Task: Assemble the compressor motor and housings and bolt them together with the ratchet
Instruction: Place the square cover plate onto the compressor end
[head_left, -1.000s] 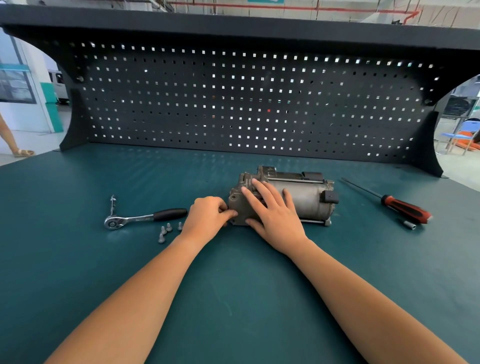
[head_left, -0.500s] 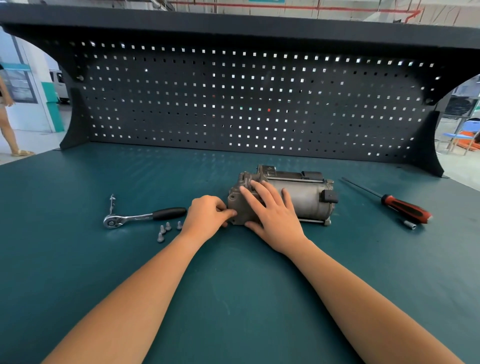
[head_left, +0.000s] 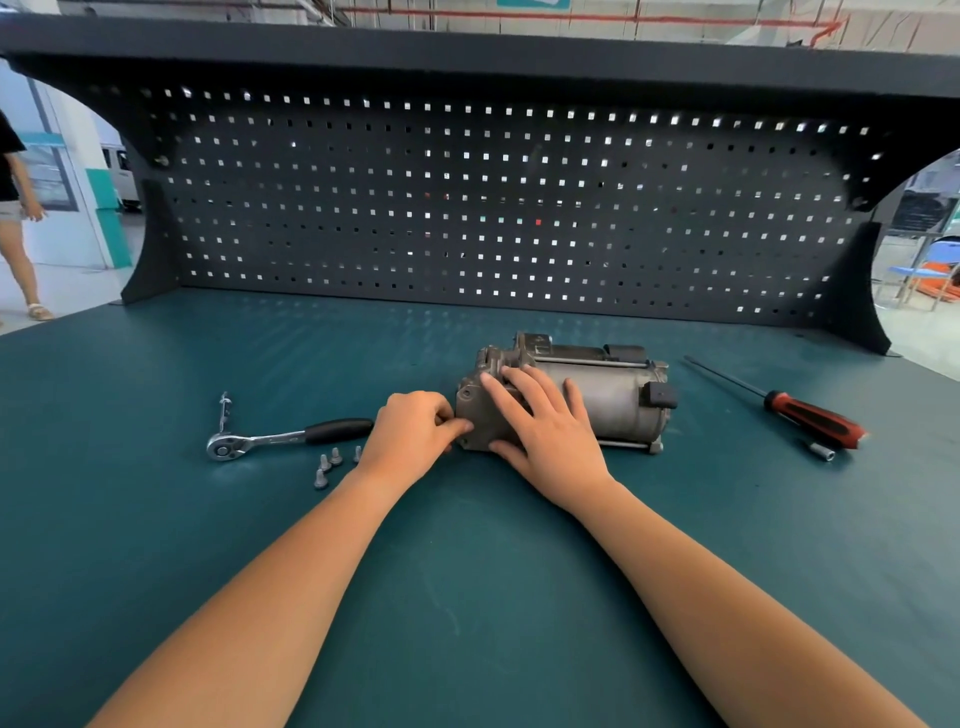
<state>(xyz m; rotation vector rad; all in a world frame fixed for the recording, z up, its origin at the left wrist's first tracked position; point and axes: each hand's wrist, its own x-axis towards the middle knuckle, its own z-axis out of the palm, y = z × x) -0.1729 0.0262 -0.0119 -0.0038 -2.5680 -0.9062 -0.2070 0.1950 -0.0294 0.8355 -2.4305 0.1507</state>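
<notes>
Compressor (head_left: 613, 400) touched by left hand (head_left: 415, 431), right hand (head_left: 550, 431); four bolts (head_left: 321, 478), one ratchet (head_left: 270, 439).

Your bench (head_left: 208, 545) is teal; the pegboard (head_left: 467, 171) is black with a regular grid of square holes. The compressor (head_left: 618, 400) is dull grey with black plugs, your ratchet (head_left: 288, 439) chrome with a black grip, the bolts (head_left: 321, 478) grey, the screwdriver (head_left: 810, 421) handle red and black.

Near strip of bench mat (head_left: 467, 597) open between forearms. Left side obstructed: ratchet (head_left: 280, 439) and bolts (head_left: 327, 467) just beside left hand (head_left: 415, 436). Right side: passable gap between compressor (head_left: 597, 395) and screwdriver (head_left: 800, 415) with socket (head_left: 823, 451). Pegboard (head_left: 467, 208) closes rear.
</notes>
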